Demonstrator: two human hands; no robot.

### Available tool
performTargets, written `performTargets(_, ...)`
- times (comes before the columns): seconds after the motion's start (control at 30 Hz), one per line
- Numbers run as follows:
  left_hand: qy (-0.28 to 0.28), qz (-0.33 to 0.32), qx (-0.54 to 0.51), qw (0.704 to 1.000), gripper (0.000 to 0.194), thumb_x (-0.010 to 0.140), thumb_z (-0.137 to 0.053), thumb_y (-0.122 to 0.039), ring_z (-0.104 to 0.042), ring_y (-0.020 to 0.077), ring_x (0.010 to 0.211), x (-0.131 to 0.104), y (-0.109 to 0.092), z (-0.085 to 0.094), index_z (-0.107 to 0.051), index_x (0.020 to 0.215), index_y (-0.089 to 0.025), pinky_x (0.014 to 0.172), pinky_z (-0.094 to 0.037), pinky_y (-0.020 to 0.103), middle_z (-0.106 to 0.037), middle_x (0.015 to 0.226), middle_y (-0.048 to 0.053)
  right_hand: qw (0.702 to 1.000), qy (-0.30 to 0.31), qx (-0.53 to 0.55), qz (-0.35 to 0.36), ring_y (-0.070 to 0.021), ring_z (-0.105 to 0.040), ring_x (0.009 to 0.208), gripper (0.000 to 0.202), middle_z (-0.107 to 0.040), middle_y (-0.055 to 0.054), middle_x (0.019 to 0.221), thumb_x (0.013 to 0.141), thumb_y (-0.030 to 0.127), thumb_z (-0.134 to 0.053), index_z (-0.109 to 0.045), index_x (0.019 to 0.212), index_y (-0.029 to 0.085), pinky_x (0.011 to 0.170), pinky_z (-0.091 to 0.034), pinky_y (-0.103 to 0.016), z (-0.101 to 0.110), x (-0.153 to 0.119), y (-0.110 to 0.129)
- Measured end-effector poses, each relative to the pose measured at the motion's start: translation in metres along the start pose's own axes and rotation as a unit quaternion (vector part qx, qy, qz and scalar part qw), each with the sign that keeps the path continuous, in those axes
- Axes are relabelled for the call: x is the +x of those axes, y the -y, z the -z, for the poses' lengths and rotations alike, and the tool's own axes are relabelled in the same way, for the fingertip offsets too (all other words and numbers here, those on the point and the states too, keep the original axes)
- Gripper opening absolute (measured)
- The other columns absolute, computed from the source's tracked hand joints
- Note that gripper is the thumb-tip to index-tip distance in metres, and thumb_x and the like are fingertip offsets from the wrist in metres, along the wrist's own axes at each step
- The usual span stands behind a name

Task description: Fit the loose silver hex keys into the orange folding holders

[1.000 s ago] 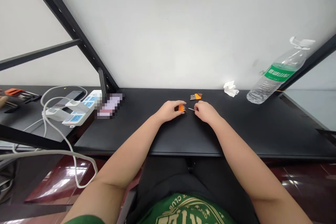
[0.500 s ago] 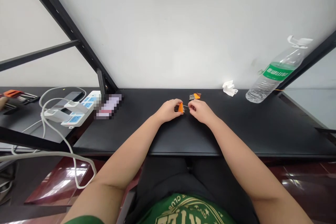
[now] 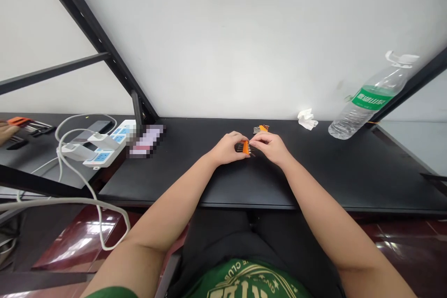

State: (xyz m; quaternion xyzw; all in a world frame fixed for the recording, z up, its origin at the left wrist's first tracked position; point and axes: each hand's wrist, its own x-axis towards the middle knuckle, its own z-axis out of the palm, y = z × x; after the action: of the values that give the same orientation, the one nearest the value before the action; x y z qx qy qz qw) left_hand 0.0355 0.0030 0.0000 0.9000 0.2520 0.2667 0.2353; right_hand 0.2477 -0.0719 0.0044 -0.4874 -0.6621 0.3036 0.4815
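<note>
My left hand is closed, thumb and fingers pinching an orange hex key holder by its ends. Several thin metal hex keys stick out of both sides of this holder. My right hand is closed in a pinch right beside the holder's upper end, on a thin hex key that its fingers mostly hide. Just behind my right hand, a second orange holder with several hex keys lies on the black table.
At the right, a large clear bottle stands near crumpled tissue. Leftward are a blurred-out flat object, a white power strip and looping cables. Another person's hand is by an orange hex key set at far left.
My right hand has closed in on the orange holder; the gap bridged by a thin key is gone. The holder in my left hand has shifted slightly right.
</note>
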Motion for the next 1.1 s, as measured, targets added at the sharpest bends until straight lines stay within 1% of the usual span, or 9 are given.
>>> performTargets(0.2, -0.058, -0.034, -0.082, 0.994, 0.048, 0.079, -0.086, -0.038, -0.069, 0.0222, 0.112, -0.001, -0.014, 0.001, -0.072, 0.121, -0.022, 0.102, -0.057, 0.037, -0.073, 0.120, 0.009, 0.958, 0.015, 0.251, -0.135, -0.0204, -0.064, 0.085, 0.055, -0.069, -0.005, 0.097, 0.080, 0.072, -0.075, -0.063, 0.107, 0.025, 0.076, -0.053, -0.036, -0.001, 0.002, -0.006)
performTargets(0.37, -0.017, -0.032, -0.059, 0.998, 0.044, 0.080, -0.084, -0.038, -0.068, 0.0247, 0.114, 0.000, -0.027, 0.000, -0.073, 0.121, -0.026, 0.104, -0.056, 0.041, -0.071, 0.123, 0.008, 0.939, 0.069, 0.277, -0.190, -0.0182, -0.062, 0.078, 0.059, -0.064, -0.001, 0.093, 0.074, 0.066, -0.084, -0.053, 0.105, 0.026, 0.067, -0.050, -0.031, -0.007, 0.003, -0.001)
performTargets(0.47, -0.003, -0.023, -0.011, 1.000, 0.044, 0.082, -0.081, -0.037, -0.067, 0.0264, 0.116, 0.001, -0.026, -0.002, -0.072, 0.124, -0.026, 0.107, -0.053, 0.044, -0.073, 0.119, 0.007, 0.965, 0.025, 0.189, -0.179, -0.0165, -0.056, 0.071, 0.050, -0.061, 0.001, 0.085, 0.081, 0.066, -0.076, -0.055, 0.098, 0.025, 0.063, -0.046, -0.029, -0.001, 0.005, -0.001)
performTargets(0.53, 0.005, -0.003, 0.002, 1.000, 0.051, 0.083, -0.079, -0.037, -0.069, 0.0257, 0.111, 0.001, -0.020, -0.001, -0.068, 0.132, -0.025, 0.104, -0.055, 0.042, -0.074, 0.120, 0.007, 0.987, -0.041, 0.050, -0.148, -0.0174, -0.056, 0.074, 0.040, -0.061, 0.000, 0.084, 0.087, 0.062, -0.068, -0.057, 0.089, 0.023, 0.067, -0.046, -0.030, 0.008, 0.007, -0.005)
performTargets(0.6, 0.019, 0.019, -0.002, 1.000, 0.055, 0.084, -0.078, -0.038, -0.071, 0.0246, 0.109, 0.000, -0.013, 0.000, -0.066, 0.136, -0.024, 0.100, -0.056, 0.039, -0.074, 0.124, 0.006, 0.980, -0.070, -0.138, -0.122, -0.0197, -0.058, 0.082, 0.031, -0.063, -0.004, 0.088, 0.089, 0.050, -0.068, -0.060, 0.079, 0.022, 0.074, -0.047, -0.032, 0.018, 0.007, -0.012)
performTargets(0.73, 0.037, 0.051, -0.010, 0.998, 0.057, 0.081, -0.080, -0.038, -0.072, 0.0248, 0.113, -0.002, 0.001, 0.002, -0.067, 0.135, -0.024, 0.102, -0.057, 0.035, -0.073, 0.131, 0.005, 0.918, 0.068, -0.358, -0.157, -0.0203, -0.060, 0.078, 0.012, -0.066, -0.007, 0.093, 0.080, 0.027, -0.072, -0.064, 0.073, 0.022, 0.068, -0.043, -0.032, 0.024, 0.004, -0.021)
performTargets(0.8, 0.041, 0.061, -0.006, 0.997, 0.056, 0.080, -0.080, -0.038, -0.071, 0.0255, 0.116, -0.002, 0.005, 0.002, -0.068, 0.134, -0.024, 0.103, -0.057, 0.035, -0.073, 0.132, 0.005, 0.893, 0.119, -0.399, -0.168, -0.0207, -0.060, 0.075, 0.011, -0.068, -0.008, 0.091, 0.079, 0.022, -0.069, -0.061, 0.071, 0.022, 0.063, -0.040, -0.032, 0.018, 0.002, -0.020)
performTargets(0.9, 0.047, 0.069, 0.000, 0.997, 0.056, 0.080, -0.080, -0.037, -0.072, 0.0255, 0.114, -0.001, 0.007, 0.002, -0.068, 0.133, -0.024, 0.102, -0.058, 0.035, -0.074, 0.131, 0.005, 0.884, 0.112, -0.423, -0.163, -0.0210, -0.059, 0.073, 0.012, -0.069, -0.009, 0.092, 0.077, 0.019, -0.069, -0.058, 0.071, 0.022, 0.060, -0.037, -0.032, 0.009, 0.000, -0.015)
performTargets(1.1, 0.047, 0.064, 0.001, 0.997, 0.052, 0.080, -0.078, -0.036, -0.073, 0.0234, 0.104, 0.000, 0.006, 0.002, -0.067, 0.129, -0.024, 0.093, -0.058, 0.034, -0.075, 0.122, 0.004, 0.947, 0.067, -0.311, -0.050, -0.0158, -0.056, 0.071, 0.009, -0.066, -0.001, 0.083, 0.083, 0.015, -0.062, -0.057, 0.080, 0.022, 0.064, -0.038, -0.028, 0.005, -0.001, -0.009)
